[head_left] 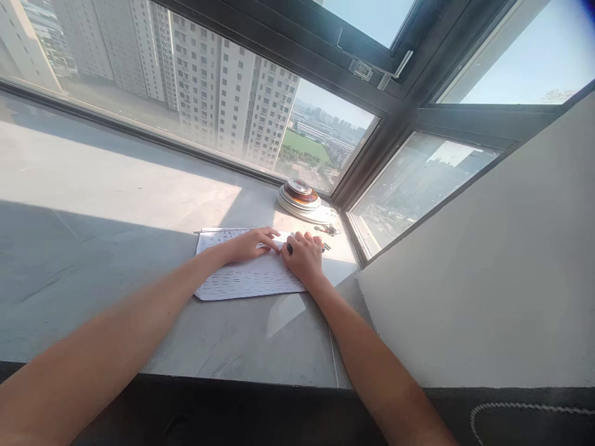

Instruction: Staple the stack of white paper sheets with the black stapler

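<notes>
A sheaf of white paper (251, 282) with printed lines lies on the grey ledge, its upper left part covered in marks. My left hand (253, 243) rests on the paper, fingers stretched toward the right hand. My right hand (304, 254) is closed, palm down, over the paper's right part. A black rounded end (290, 248) shows at the left of its fingers, and a small dark and orange bit shows at their right; the rest of the held object is hidden. Along the paper's top left edge lies a thin rod (201, 232), perhaps a pen.
Behind the hands, a stack of round plates or lids (304, 201) with an amber piece stands by the window corner. Small dark tangled items (328, 230) lie in front of it. A white wall (483, 266) slants up at the right. The ledge's front edge (232, 379) runs below the forearms.
</notes>
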Available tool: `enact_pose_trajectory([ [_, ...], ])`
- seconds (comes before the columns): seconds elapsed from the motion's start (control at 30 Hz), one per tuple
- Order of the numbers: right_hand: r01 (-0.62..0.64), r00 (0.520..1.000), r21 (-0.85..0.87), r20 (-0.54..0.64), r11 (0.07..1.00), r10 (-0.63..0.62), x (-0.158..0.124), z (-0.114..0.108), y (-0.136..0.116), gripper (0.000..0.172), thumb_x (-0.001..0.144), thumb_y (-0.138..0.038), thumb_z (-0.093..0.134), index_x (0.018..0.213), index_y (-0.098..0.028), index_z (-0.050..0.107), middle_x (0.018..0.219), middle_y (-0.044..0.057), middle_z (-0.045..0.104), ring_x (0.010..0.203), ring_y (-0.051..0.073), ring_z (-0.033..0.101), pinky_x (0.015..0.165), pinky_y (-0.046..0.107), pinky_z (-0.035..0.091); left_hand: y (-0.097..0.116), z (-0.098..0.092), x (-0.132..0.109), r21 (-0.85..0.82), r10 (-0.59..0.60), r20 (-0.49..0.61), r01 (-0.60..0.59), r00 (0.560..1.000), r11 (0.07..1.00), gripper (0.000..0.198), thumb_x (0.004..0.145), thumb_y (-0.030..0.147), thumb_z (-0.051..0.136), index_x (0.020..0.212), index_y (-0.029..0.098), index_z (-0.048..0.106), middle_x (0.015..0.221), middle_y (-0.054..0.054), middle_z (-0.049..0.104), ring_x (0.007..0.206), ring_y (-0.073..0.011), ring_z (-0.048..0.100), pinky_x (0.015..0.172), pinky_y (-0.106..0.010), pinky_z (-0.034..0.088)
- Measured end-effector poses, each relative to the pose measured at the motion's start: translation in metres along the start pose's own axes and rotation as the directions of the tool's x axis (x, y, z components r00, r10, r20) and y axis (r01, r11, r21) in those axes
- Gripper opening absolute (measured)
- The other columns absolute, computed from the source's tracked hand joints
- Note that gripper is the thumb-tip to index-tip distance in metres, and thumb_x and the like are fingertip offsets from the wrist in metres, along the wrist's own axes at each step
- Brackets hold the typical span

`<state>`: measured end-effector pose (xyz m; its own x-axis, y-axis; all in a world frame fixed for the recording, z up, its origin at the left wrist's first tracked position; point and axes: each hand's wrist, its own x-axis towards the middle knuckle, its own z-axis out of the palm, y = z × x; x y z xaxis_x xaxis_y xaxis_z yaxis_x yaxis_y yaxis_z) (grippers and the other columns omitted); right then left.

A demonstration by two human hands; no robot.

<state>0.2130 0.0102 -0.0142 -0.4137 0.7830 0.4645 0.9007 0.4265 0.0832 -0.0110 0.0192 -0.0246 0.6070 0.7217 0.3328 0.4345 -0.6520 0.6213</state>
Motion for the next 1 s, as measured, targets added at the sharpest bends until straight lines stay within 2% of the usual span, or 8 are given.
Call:
enact_pose_trajectory([
  [0.17,0.025,1.000,-0.046,-0.014,0.999,-0.025,-0.002,0.002,-0.001,0.028,0.101,-0.032,0.045,0.085,-0.021,0.066,0.092,0.007,0.059,0.092,0.024,0.047,0.082,0.038,0.026,-0.003,-0.001,0.002,-0.008,-0.064,-0.066,0.063,0.996,0.998,0.030,0.094,0.021,0.053,0.097,0.028,0.081,0.137,-0.006,0.059,0.123,-0.0255,0.061,0.111,-0.045,0.046],
  [0.47,0.080,0.996,-0.072,0.046,0.994,-0.077,-0.004,-0.001,-0.008,0.029,0.103,-0.027,0.041,0.091,-0.019,0.066,0.099,0.011,0.062,0.101,0.028,0.050,0.094,0.045,0.029,0.001,-0.004,0.001,0.023,-0.081,-0.037,0.082,0.996,0.996,0.025,0.094,0.028,0.055,0.099,0.027,0.080,0.130,-0.006,0.060,0.122,-0.0263,0.059,0.113,-0.044,0.044],
  [0.53,0.069,0.997,-0.038,0.046,0.997,-0.067,-0.002,-0.001,-0.005,0.028,0.103,-0.029,0.042,0.092,-0.019,0.065,0.099,0.011,0.063,0.101,0.028,0.051,0.093,0.044,0.030,0.001,-0.004,0.002,0.029,-0.071,-0.032,0.072,0.997,0.997,0.026,0.094,0.029,0.055,0.099,0.027,0.080,0.128,-0.006,0.061,0.121,-0.0258,0.060,0.113,-0.043,0.044],
  [0.63,0.019,1.000,0.082,0.024,0.996,-0.021,0.003,-0.005,0.005,0.021,0.101,-0.035,0.049,0.106,-0.021,0.063,0.100,0.009,0.065,0.099,0.027,0.053,0.087,0.040,0.032,0.002,-0.005,0.002,0.031,-0.071,-0.018,0.071,0.997,0.997,0.027,0.094,0.029,0.054,0.100,0.028,0.080,0.126,-0.005,0.061,0.119,-0.0250,0.060,0.112,-0.042,0.045],
  [0.73,-0.010,1.000,0.215,0.005,0.977,0.009,0.005,-0.009,0.018,0.025,0.095,-0.039,0.058,0.113,-0.022,0.059,0.098,0.006,0.066,0.093,0.024,0.055,0.081,0.035,0.033,0.004,-0.006,0.002,0.044,-0.082,-0.008,0.082,0.997,0.996,0.027,0.093,0.028,0.054,0.101,0.029,0.080,0.126,-0.005,0.061,0.119,-0.0252,0.060,0.111,-0.042,0.045],
  [0.87,-0.014,1.000,0.291,-0.003,0.957,0.015,0.004,-0.009,0.033,0.019,0.088,-0.039,0.066,0.095,-0.022,0.059,0.088,0.002,0.066,0.085,0.021,0.054,0.079,0.032,0.032,0.006,-0.007,0.002,0.064,-0.093,0.003,0.092,0.996,0.994,0.026,0.094,0.029,0.055,0.099,0.029,0.080,0.127,-0.005,0.060,0.121,-0.0255,0.059,0.112,-0.044,0.045],
  [0.93,-0.062,0.998,0.296,0.001,0.953,0.065,0.004,-0.007,0.043,0.016,0.087,-0.033,0.065,0.080,-0.021,0.055,0.080,0.001,0.064,0.078,0.019,0.052,0.076,0.031,0.031,0.007,-0.008,0.001,0.073,-0.102,0.012,0.100,0.995,0.992,0.026,0.094,0.030,0.054,0.100,0.030,0.080,0.128,-0.005,0.059,0.122,-0.0256,0.059,0.111,-0.044,0.045],
  [1.0,-0.146,0.987,0.283,-0.027,0.948,0.160,0.004,-0.007,0.052,0.021,0.087,-0.026,0.060,0.069,-0.021,0.050,0.071,0.000,0.059,0.071,0.017,0.049,0.073,0.031,0.031,0.007,-0.008,0.001,0.082,-0.116,0.016,0.114,0.993,0.990,0.027,0.095,0.030,0.054,0.100,0.030,0.080,0.129,-0.006,0.059,0.121,-0.0259,0.059,0.110,-0.045,0.046],
])
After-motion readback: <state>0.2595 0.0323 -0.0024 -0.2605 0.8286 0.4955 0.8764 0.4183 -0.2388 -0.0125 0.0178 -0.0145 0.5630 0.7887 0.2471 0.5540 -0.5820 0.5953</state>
